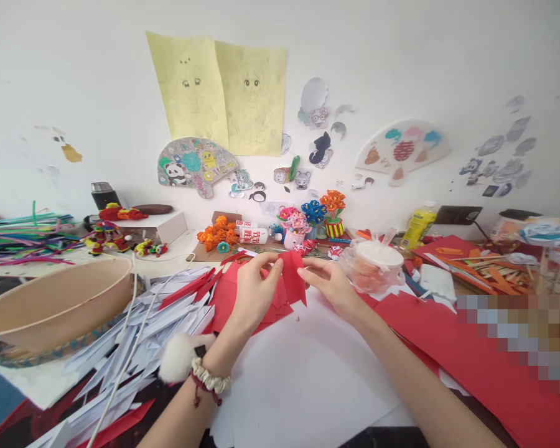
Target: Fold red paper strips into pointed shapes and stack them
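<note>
Both of my hands hold a small piece of red paper (pixel 292 280) up over the desk. My left hand (pixel 254 289) pinches its left edge between thumb and fingers. My right hand (pixel 332 283) grips the right edge, fingers curled. Below them lie more red paper sheets (pixel 448 348) and a white sheet (pixel 303 379). A bracelet and a white pompom (pixel 180 358) sit at my left wrist.
A round tan bowl (pixel 51 305) stands at the left, beside a heap of white and red paper strips (pixel 158 323) and a white cable. A clear bag over a white cup (pixel 376 264) sits right of my hands. Paper flowers, a yellow bottle (pixel 417 227) and pipe cleaners line the back.
</note>
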`<state>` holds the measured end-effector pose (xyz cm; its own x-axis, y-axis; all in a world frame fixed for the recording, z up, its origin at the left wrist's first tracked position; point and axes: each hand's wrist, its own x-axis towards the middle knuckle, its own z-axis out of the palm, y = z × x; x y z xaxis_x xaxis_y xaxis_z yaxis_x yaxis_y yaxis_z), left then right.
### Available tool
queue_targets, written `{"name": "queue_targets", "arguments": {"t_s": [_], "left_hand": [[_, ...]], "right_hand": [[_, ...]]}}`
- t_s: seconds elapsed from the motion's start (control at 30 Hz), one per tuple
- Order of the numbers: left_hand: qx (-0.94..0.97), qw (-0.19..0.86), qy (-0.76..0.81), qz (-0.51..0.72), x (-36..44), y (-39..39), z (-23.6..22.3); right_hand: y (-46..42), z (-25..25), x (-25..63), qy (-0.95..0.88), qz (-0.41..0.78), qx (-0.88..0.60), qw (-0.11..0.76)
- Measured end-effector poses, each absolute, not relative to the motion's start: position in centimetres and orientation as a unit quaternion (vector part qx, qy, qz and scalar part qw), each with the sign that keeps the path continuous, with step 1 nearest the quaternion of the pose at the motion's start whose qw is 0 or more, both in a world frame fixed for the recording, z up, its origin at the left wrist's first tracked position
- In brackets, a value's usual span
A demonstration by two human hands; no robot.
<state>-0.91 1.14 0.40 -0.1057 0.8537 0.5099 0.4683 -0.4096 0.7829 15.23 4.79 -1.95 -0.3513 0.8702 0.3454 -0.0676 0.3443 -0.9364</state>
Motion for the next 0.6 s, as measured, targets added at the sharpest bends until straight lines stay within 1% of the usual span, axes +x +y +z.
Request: {"name": "queue_targets", "arguments": {"t_s": [0.17, 0.3, 0.43, 0.53, 0.6], "left_hand": [[0.643, 0.154, 0.532, 0.529, -0.62, 0.96, 0.22], [0.652, 0.088, 0.551, 0.514, -0.52, 0.74, 0.19], [0.680, -0.017, 0.552, 0.483, -0.56, 0.39, 0.10], [0.701, -0.126, 0.523, 0.467, -0.62, 0.27, -0.27], [0.712, -0.180, 0.498, 0.462, -0.62, 0.27, -0.53]], "right_hand": [[4.70, -2.08, 14.84, -0.668, 0.480, -0.298, 0.485], [4.70, -2.42, 14.53, -0.646, 0.507, -0.283, 0.496], [4.53, -2.58, 14.29, -0.630, 0.531, -0.285, 0.490], [4.52, -2.60, 14.21, -0.628, 0.526, -0.284, 0.498], [4.62, -2.65, 14.23, -0.628, 0.522, -0.283, 0.504]]}}
